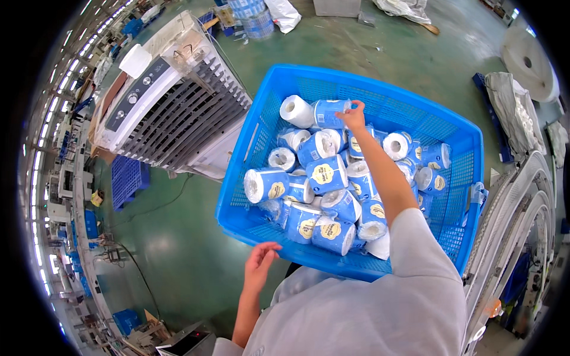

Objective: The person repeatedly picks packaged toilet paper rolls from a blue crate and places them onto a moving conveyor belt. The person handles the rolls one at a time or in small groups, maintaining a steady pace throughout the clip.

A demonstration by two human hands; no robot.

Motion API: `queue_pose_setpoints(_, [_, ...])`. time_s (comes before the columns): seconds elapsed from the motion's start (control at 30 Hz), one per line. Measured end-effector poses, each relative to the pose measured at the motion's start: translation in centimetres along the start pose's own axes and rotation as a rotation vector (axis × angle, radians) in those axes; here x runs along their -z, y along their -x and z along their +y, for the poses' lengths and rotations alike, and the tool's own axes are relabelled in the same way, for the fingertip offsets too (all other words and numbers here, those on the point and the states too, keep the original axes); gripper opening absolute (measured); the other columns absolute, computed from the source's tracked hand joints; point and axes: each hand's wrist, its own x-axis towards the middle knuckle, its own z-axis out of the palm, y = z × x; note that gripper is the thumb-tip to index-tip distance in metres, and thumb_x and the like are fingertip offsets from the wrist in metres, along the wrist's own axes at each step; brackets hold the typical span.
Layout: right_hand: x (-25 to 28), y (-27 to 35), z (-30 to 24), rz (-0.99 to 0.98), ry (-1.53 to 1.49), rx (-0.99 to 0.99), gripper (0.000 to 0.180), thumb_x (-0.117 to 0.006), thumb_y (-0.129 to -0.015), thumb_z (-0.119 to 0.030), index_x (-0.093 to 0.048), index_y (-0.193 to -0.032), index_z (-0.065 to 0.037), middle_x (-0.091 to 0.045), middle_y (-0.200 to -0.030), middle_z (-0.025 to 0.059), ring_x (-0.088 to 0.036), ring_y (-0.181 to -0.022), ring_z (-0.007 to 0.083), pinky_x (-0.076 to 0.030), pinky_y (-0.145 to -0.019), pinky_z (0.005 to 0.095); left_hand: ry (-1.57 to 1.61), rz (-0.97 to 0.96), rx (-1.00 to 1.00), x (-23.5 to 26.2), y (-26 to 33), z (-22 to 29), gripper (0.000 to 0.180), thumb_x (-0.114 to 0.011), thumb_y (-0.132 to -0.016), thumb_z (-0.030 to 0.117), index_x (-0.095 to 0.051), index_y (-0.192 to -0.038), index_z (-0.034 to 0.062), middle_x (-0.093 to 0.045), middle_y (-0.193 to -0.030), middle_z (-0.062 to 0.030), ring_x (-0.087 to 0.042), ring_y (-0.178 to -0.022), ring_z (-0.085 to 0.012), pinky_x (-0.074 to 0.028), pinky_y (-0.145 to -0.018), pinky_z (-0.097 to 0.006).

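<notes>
A large blue plastic basket (380,89) in front of me holds many paper rolls, most in blue printed wrappers under clear film. My right hand (352,115) reaches over the heap to the far side. Its thumb and fingers are closed at the right end of a blue-wrapped paper roll (326,113), which lies on its side; part of the grip is hidden. Beside that roll is a white paper roll (296,111) with its cored end showing. My left hand (261,261) hangs outside the basket's near left edge, fingers loosely bent and apart, holding nothing.
A white air cooler (178,101) stands left of the basket, with a blue pallet (129,180) beside it. Curved metal conveyor rails (516,219) run close on the right. Large white reels (528,62) stand at the far right. A cable (139,270) lies on the green floor.
</notes>
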Motion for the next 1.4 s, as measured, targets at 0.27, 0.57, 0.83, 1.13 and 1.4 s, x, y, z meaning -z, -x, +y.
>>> queue_pose_setpoints(0.27, [3.7, 18.7, -18.7, -0.648, -0.292, 0.176, 0.061, -0.075, -0.068, -0.008, -0.038, -0.116, -0.012, -0.055, -0.086, 0.0064, -0.057, -0.079, 0.0169, -0.048, -0.071, 0.0300, 0.747, -0.358, 0.112, 2.9, -12.0, 2.8, 0.072, -0.057, -0.083, 0.044, -0.025, -0.137, 0.0095, -0.034, -0.137, -0.0108, -0.038, -0.123, -0.0301, -0.038, -0.094, -0.047])
queue_pose_setpoints(0.57, [8.0, 22.5, -21.0, -0.439, 0.102, 0.199, 0.030, -0.063, -0.082, -0.021, -0.056, -0.107, -0.006, -0.060, -0.101, 0.0105, -0.058, -0.094, 0.0254, -0.046, -0.080, 0.0345, 0.898, -0.194, 0.041, 8.5, -13.1, 1.3, 0.075, -0.044, -0.078, 0.058, -0.025, -0.138, 0.0194, -0.028, -0.142, -0.0104, -0.026, -0.129, -0.0379, -0.033, -0.091, -0.061])
queue_pose_setpoints(0.83, [28.4, 28.4, -3.3, -0.575, 1.129, -0.464, 0.040, -0.060, -0.076, -0.044, -0.063, -0.097, -0.009, -0.063, -0.099, 0.0154, -0.059, -0.093, 0.0304, -0.046, -0.077, 0.0419, 1.421, -0.515, 0.432, 10.2, -13.2, -3.7, 0.070, -0.046, -0.081, 0.054, -0.027, -0.138, 0.0182, -0.017, -0.145, -0.0142, -0.019, -0.127, -0.0365, -0.034, -0.086, -0.061])
queue_pose_setpoints(1.13, [42.6, 32.8, 8.9, -0.454, 1.053, -0.426, 0.034, -0.064, -0.073, -0.035, -0.066, -0.091, -0.006, -0.064, -0.091, 0.0166, -0.061, -0.086, 0.0319, -0.048, -0.076, 0.0404, 1.128, -0.360, 0.459, 4.5, -13.2, -6.7, 0.073, -0.044, -0.081, 0.058, -0.025, -0.139, 0.0175, -0.019, -0.144, -0.0139, -0.015, -0.129, -0.0435, -0.027, -0.093, -0.067])
queue_pose_setpoints(1.4, [32.6, 30.6, 11.1, -0.780, 1.447, -0.627, 0.047, -0.067, -0.065, -0.039, -0.065, -0.100, -0.007, -0.064, -0.100, 0.0124, -0.061, -0.094, 0.0280, -0.051, -0.077, 0.0367, 1.112, -0.349, 0.480, -2.7, -9.2, -4.4, 0.075, -0.045, -0.079, 0.063, -0.027, -0.139, 0.0217, -0.021, -0.144, -0.0127, -0.016, -0.128, -0.0456, -0.031, -0.092, -0.065])
